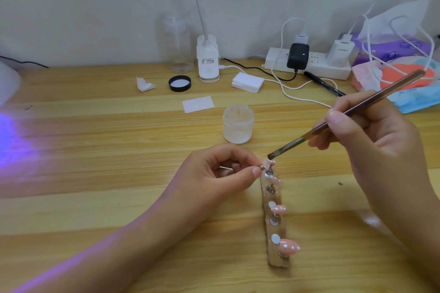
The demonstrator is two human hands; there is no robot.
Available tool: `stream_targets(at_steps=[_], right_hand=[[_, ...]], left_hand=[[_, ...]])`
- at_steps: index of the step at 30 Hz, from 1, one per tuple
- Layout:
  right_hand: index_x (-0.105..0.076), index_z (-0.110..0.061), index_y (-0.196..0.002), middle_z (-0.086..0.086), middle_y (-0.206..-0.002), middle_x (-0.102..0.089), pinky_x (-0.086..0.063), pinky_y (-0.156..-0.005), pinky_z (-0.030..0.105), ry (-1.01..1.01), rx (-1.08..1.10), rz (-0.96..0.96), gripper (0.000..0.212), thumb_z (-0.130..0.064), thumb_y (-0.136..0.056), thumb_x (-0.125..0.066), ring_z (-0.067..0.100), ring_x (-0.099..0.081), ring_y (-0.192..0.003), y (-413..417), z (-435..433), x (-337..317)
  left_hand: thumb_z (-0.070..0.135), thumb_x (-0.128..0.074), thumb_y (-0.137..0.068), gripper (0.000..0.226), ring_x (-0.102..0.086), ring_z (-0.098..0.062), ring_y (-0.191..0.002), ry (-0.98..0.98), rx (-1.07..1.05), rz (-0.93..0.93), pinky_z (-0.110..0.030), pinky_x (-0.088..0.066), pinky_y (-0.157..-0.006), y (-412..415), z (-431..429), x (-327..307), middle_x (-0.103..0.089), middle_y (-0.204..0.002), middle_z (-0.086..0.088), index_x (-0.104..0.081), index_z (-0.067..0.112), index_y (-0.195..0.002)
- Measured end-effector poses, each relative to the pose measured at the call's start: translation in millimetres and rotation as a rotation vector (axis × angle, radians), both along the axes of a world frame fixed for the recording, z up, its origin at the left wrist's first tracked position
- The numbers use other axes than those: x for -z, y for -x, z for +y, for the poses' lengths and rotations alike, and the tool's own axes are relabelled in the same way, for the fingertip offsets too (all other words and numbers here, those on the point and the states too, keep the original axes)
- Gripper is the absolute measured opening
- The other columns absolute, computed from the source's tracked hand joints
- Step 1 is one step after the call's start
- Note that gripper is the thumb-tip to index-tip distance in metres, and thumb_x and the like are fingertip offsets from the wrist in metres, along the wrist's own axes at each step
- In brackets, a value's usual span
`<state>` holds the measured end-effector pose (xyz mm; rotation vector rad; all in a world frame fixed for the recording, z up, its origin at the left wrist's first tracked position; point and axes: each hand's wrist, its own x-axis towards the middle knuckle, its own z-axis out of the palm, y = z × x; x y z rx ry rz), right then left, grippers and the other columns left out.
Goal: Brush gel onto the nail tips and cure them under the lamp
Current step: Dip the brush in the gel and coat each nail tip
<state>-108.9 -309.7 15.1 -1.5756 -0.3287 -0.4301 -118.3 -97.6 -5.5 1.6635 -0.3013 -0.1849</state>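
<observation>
Pink and glossy, the nail tips (288, 247) look featherlight. They sit on small pegs along a clear holder strip (278, 261), which lies on the bench (119, 150) close to the person. The left hand (221, 173) pinches the peg under the far tip (269, 163) between thumb and forefinger. That peg is the sensible place to hold, since the thin plastic shell would probably flex, pop off or smear if squeezed. The right hand (371, 133) grips the slim, stiff brush (357, 112) like a pen, with its bristles just above that tip; I cannot tell whether they touch. The open gel jar (238, 123) stands just beyond. Grey lettering on the white charger (339, 52) and the label on the white bottle (207, 62) are too small to read.
</observation>
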Motion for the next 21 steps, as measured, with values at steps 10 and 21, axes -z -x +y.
stream_targets(at_steps=[10,21], right_hand=[[-0.06,-0.023,-0.087,0.002,-0.071,-0.071,-0.053,-0.063,0.02,0.026,-0.045,0.033,0.003,-0.022,-0.086,-0.063,0.015,-0.069,-0.065,-1.5,0.3,2.9],[-0.061,-0.022,-0.088,0.002,-0.072,-0.071,-0.054,-0.067,0.024,-0.045,-0.065,0.009,0.007,-0.028,-0.084,-0.06,0.018,-0.069,-0.067,2.4,5.4,-0.8]], left_hand=[[0.029,-0.077,-0.075,0.004,-0.06,-0.005,-0.076,0.026,-0.013,0.022,-0.013,-0.047,-0.069,0.5,1.9,-1.1,-0.072,-0.08,0.004,-0.073,0.029,-0.076],[0.03,-0.072,-0.071,0.011,-0.062,0.001,-0.074,0.08,-0.033,0.05,-0.01,-0.047,-0.068,0.8,0.1,-3.2,-0.072,-0.079,0.01,-0.074,0.022,-0.078]])
